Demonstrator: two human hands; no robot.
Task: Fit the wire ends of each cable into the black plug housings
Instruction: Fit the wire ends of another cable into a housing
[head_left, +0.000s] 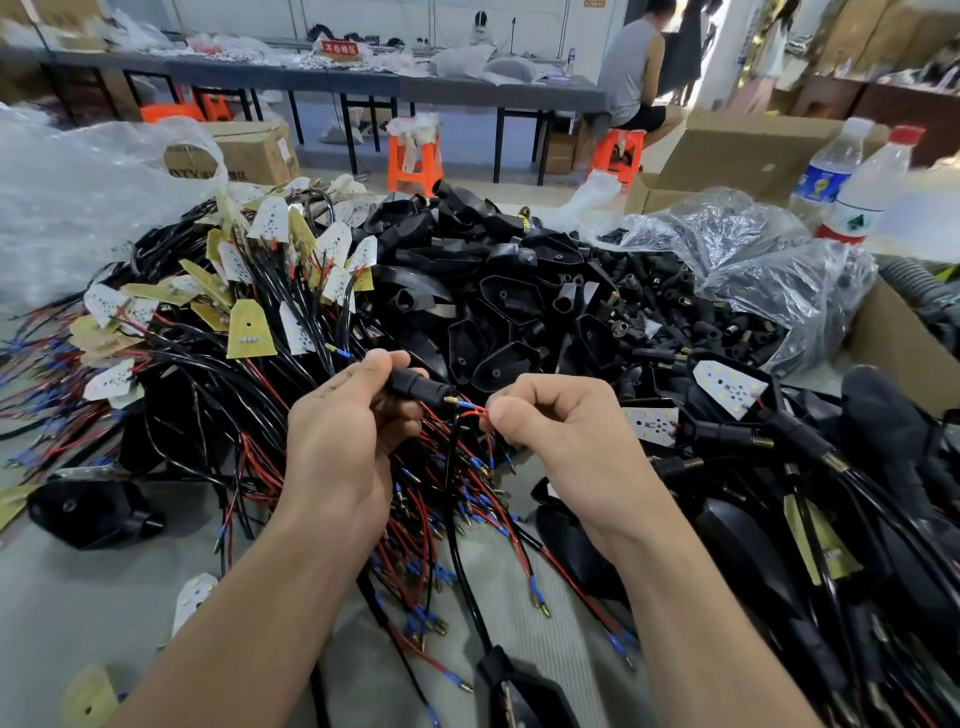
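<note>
My left hand (345, 426) grips a small black plug housing (415, 387) between thumb and fingers, its open end pointing right. My right hand (563, 423) pinches a thin red wire (475, 414) just right of the housing. A blue-sleeved brass wire end (460, 403) sits at the housing's mouth. Below both hands lies a tangle of red and black cables (447, 509) with blue-tipped ends.
A heap of black housings (519, 291) fills the middle of the table. Cables with small white and yellow boards (249, 291) lie left. A plastic bag of small black parts (727, 306) is at the right. Two bottles (852, 182) stand behind. A person sits far back.
</note>
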